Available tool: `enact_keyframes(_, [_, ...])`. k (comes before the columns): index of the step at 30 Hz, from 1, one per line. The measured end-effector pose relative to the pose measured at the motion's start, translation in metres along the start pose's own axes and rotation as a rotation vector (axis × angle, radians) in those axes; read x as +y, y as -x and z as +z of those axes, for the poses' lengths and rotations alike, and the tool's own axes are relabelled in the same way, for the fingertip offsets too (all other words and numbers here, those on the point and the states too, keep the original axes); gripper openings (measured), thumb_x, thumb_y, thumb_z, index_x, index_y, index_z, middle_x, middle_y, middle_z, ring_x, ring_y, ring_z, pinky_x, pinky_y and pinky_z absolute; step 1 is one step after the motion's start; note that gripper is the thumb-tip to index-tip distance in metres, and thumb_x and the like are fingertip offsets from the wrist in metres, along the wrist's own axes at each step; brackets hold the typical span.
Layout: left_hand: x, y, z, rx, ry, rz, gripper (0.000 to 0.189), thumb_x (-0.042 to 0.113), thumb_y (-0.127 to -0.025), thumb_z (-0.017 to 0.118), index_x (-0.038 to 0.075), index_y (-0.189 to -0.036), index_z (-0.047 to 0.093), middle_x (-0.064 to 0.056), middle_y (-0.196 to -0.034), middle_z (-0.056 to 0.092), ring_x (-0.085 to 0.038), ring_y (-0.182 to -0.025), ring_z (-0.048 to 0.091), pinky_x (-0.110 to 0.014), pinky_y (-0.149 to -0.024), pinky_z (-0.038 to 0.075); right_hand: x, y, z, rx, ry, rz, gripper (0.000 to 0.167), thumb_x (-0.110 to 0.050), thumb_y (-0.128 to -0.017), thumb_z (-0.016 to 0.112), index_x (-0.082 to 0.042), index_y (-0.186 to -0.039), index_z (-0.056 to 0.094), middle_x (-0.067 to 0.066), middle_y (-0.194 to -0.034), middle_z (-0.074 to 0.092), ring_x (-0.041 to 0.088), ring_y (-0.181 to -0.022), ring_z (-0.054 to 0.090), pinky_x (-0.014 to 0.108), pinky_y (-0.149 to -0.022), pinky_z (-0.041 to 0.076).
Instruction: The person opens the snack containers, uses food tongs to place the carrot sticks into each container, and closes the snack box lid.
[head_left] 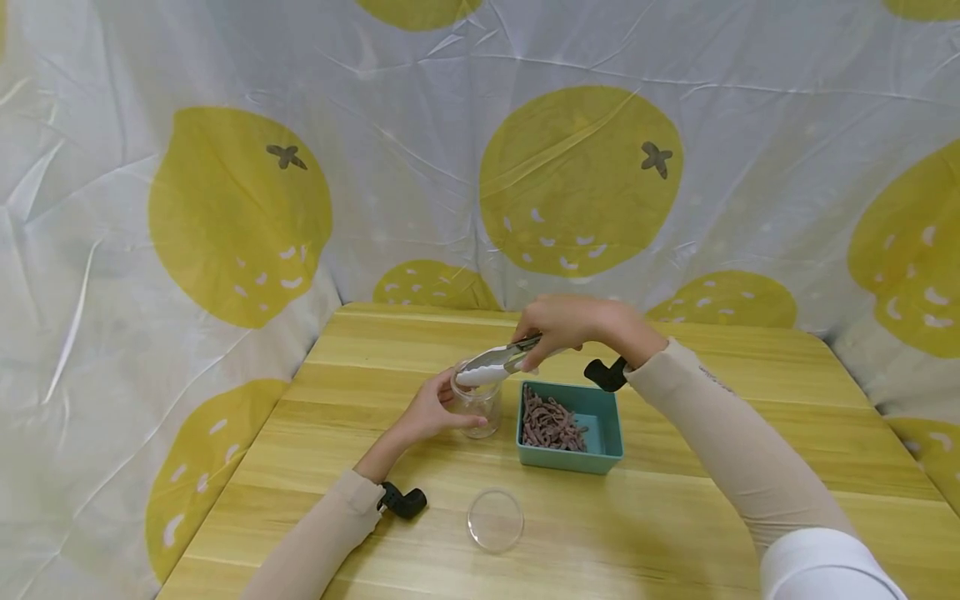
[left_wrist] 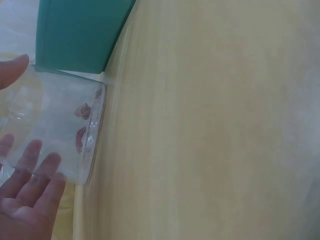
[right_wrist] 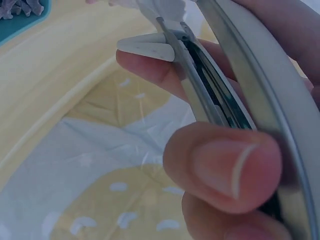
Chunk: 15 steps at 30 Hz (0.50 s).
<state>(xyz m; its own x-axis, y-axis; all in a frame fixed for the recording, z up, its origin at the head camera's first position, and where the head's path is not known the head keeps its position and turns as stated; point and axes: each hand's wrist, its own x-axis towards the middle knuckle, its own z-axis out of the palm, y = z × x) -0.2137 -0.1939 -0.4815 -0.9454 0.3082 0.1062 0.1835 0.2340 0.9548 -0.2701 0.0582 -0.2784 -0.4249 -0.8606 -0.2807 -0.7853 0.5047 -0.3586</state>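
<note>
My left hand (head_left: 433, 408) holds a clear jar (head_left: 482, 423) upright on the table, thumb on one side and fingers round the other. A few reddish-brown pieces (left_wrist: 83, 111) lie at the bottom of the jar in the left wrist view. My right hand (head_left: 562, 321) grips metal tongs (head_left: 517, 360) with white tips, and these tips overlap the jar's mouth in the head view. Just right of the jar stands a teal rectangular container (head_left: 568, 460), with purplish-brown strips (head_left: 551, 423) heaped mostly in its left part. Whether the tongs hold any strip, I cannot tell.
A round clear lid (head_left: 495, 522) lies on the wooden table (head_left: 675, 533) nearer to me than the container. Behind and beside the table hangs a lemon-print curtain (head_left: 405, 167). Black wrist cameras (head_left: 405, 502) are strapped over the beige sleeves.
</note>
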Motion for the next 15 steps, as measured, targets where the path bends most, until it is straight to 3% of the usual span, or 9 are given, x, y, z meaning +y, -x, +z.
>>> enact_keyframes(8, [0.003,0.0,0.0,-0.017,-0.002,0.002,0.089,-0.003,-0.074,0.086,0.003,-0.151,0.04,-0.018,-0.136,0.055,-0.037,-0.127,0.054,-0.045,-0.107,0.043,-0.007,-0.005,0.001,0.006,0.047,0.046,0.031,-0.031,-0.09,0.077,-0.013,-0.114,0.075,-0.006,-0.078,0.069,0.017,-0.048,0.054,0.027,-0.037,0.045])
enact_keyframes(15, [0.027,0.007,0.002,-0.029,0.023,0.02,0.082,-0.003,-0.075,0.085,-0.001,-0.146,0.045,-0.018,-0.131,0.059,-0.038,-0.123,0.057,-0.043,-0.104,0.046,-0.007,-0.003,0.001,0.018,0.051,0.047,0.038,-0.033,-0.089,0.078,-0.012,-0.12,0.074,-0.006,-0.085,0.071,0.011,-0.047,0.054,0.028,-0.038,0.047])
